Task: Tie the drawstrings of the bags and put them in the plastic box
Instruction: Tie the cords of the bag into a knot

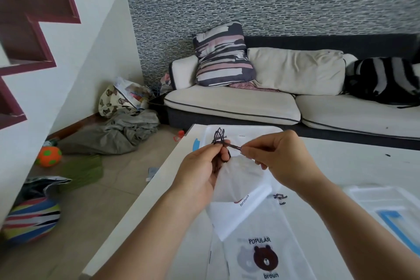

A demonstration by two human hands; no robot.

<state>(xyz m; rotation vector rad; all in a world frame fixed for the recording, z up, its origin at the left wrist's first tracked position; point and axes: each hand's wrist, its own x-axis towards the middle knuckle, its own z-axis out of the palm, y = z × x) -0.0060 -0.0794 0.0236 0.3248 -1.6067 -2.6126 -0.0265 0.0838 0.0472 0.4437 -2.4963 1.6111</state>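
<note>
Hands work above the tabletop's far edge: left hand (202,166) grips the white bag's (241,179) gathered neck, right hand (279,157) pinches the dark drawstring (234,147) taut, probably to tighten a knot.

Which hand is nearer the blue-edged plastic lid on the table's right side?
Right. The right hand pinches the drawstring just left of the lid; the left hand holds the white bag farther left.
</note>
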